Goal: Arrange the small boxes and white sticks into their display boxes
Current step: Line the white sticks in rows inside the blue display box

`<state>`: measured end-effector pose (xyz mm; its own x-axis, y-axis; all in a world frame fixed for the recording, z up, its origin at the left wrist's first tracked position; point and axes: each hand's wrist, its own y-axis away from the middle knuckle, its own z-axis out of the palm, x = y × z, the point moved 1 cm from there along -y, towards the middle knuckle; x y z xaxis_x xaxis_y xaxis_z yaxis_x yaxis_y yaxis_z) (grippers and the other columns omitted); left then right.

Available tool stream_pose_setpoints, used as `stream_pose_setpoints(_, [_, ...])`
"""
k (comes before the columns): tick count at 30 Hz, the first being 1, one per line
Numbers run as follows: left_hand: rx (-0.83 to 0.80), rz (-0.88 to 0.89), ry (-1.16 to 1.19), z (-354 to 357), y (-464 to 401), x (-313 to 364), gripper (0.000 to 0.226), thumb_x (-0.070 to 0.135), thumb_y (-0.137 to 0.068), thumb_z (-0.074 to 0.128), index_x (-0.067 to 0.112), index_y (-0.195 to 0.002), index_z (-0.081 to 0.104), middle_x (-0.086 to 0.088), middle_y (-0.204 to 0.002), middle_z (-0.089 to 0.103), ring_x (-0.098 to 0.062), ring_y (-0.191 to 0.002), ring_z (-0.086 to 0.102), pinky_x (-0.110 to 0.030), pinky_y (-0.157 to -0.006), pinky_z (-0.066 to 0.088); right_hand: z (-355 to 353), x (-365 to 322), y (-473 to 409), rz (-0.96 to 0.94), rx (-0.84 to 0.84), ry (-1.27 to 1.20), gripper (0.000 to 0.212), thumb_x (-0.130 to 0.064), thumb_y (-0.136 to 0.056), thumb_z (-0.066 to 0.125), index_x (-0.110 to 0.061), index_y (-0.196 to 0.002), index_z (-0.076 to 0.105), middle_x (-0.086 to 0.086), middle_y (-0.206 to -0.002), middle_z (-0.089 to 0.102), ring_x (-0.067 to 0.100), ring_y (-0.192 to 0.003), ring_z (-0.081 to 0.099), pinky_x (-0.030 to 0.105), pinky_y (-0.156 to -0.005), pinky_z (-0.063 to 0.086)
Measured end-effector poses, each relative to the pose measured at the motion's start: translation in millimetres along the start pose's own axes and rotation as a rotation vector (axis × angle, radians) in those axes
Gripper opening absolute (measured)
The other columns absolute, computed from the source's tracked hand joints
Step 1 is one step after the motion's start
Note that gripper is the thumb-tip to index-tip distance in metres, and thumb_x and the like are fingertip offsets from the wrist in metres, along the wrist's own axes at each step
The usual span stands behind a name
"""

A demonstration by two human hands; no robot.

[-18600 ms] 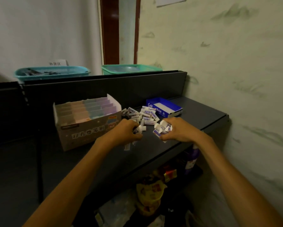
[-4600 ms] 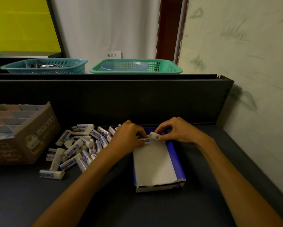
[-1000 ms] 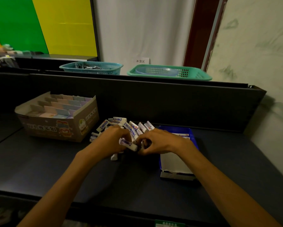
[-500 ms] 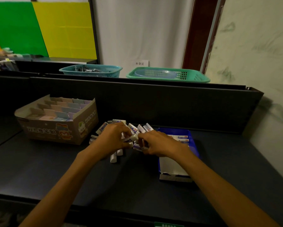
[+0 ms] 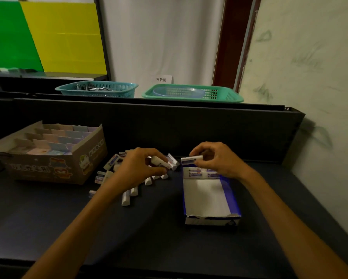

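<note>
A pile of white sticks with blue labels [image 5: 128,190] lies on the dark shelf between two display boxes. My left hand [image 5: 140,168] hovers over the pile and pinches one white stick [image 5: 159,161]. My right hand [image 5: 215,160] pinches another stick [image 5: 191,159] above the far end of the blue display box [image 5: 232,200]. A few sticks [image 5: 199,174] lie in a row at that box's far end; its white floor is otherwise bare. The brown display box [image 5: 48,168] at the left holds rows of small pastel boxes.
A dark back panel [image 5: 169,125] rises behind the shelf. On top of it stand a teal basket [image 5: 96,90] and a green basket [image 5: 191,94]. A pale wall [image 5: 320,97] closes the right side. The shelf's front edge runs along the bottom.
Both hands have lifted from the pile, each with a stick. My right hand has moved right, to above the blue box's far end. The camera has come closer.
</note>
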<state>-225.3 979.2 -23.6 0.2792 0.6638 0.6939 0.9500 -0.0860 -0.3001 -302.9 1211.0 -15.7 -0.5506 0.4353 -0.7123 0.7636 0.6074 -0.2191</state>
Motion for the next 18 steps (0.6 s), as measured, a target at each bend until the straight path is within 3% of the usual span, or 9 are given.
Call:
stream_pose_setpoints(5, [0.015,0.025,-0.010,18,-15,10,0.025,0.017,-0.079,0.073,0.029,-0.099,0.065,0.009,-0.098,0.067,-0.005,-0.090,0.064,-0.024,-0.078,0.053,-15,24,12,0.060,0.054,-0.153,0.026,-0.007,-0.083,0.068,-0.022,-0.103,0.061,0.000,-0.106,0.065,0.011,-0.097,0.066,0.030,-0.086,0.055])
stream_pose_setpoints(10, [0.025,0.054,-0.052,39,-26,15,0.025,0.022,-0.082,0.069,0.031,-0.104,0.064,0.015,-0.098,0.062,0.002,-0.087,0.060,-0.009,-0.065,0.047,-22,35,14,0.069,0.128,-0.286,0.034,-0.004,-0.077,0.073,-0.017,-0.105,0.058,0.000,-0.104,0.066,0.009,-0.096,0.066,0.022,-0.082,0.054])
stream_pose_setpoints(18, [-0.006,0.076,-0.057,61,-40,13,0.028,0.022,-0.083,0.067,0.025,-0.111,0.061,0.013,-0.100,0.062,0.003,-0.087,0.060,-0.011,-0.066,0.051,-22,48,18,0.101,0.173,-0.417,0.031,-0.007,-0.079,0.070,-0.019,-0.105,0.060,0.000,-0.107,0.067,0.009,-0.098,0.067,0.021,-0.078,0.055])
